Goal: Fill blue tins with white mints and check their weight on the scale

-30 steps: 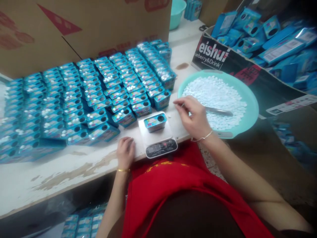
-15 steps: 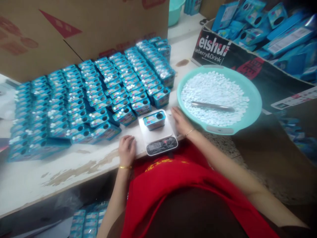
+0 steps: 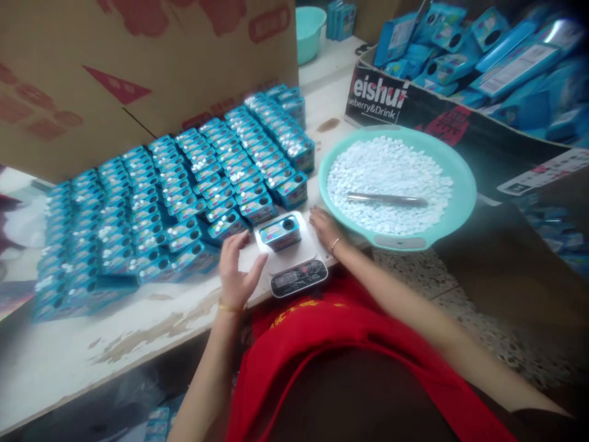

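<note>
A small blue tin (image 3: 280, 233) with a dark round opening in its top sits on a white digital scale (image 3: 299, 279) at the table edge. My left hand (image 3: 237, 270) is at the scale's left side, thumb and fingers apart, with nothing in it. On the other side, my right hand (image 3: 326, 228) rests beside the scale with its fingers curled together; what they hold, if anything, is hidden. A mint-green basin (image 3: 464, 199) of white tablets (image 3: 391, 166) stands right of that hand, a metal stick-like tool (image 3: 387, 199) lying on the tablets.
Rows of blue tins (image 3: 184, 184) fill the table's left side, some with tablets on top. A large cardboard box (image 3: 197, 67) stands behind them. At right is a black carton (image 3: 377, 98) heaped with blue tins. Another green basin (image 3: 308, 37) is at the back.
My left hand has lifted from the table edge, opened its fingers and moved up toward the tin on the scale. My right hand stays beside the scale. The view has shifted slightly.
</note>
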A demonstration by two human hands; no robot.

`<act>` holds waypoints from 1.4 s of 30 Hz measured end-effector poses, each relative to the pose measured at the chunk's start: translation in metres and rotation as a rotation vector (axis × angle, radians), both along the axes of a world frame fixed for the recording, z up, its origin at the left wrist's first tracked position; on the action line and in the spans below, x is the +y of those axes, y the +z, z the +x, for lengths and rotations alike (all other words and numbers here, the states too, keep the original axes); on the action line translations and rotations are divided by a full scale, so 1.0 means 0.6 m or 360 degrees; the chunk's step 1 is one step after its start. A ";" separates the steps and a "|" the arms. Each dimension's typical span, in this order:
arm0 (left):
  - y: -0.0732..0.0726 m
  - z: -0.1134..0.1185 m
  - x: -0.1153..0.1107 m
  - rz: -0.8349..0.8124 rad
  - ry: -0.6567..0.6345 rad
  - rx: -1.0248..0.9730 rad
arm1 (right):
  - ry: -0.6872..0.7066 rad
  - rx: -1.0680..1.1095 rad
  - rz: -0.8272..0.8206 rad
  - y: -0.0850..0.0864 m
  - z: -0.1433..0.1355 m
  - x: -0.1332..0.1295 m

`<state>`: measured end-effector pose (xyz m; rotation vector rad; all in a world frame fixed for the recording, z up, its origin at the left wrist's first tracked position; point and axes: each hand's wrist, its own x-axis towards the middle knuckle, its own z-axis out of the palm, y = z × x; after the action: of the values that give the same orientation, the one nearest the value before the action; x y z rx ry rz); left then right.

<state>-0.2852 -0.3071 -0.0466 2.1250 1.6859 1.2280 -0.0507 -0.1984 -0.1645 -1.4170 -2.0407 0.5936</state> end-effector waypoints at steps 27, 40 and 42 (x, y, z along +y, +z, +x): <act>0.032 0.031 0.032 0.0461 -0.0379 0.0868 | -0.0382 0.2543 -0.1655 0.217 -0.048 -0.147; 0.061 0.021 0.014 0.0555 -0.0318 0.0862 | -0.0225 0.2547 -0.1749 0.255 -0.068 -0.163; 0.046 0.019 0.017 0.0490 -0.0292 0.0808 | -0.0232 0.2536 -0.1759 0.253 -0.067 -0.161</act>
<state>-0.2740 -0.2970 -0.0193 2.9010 1.4834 1.0041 -0.0909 -0.2949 -0.0126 -0.8225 -0.2419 2.0467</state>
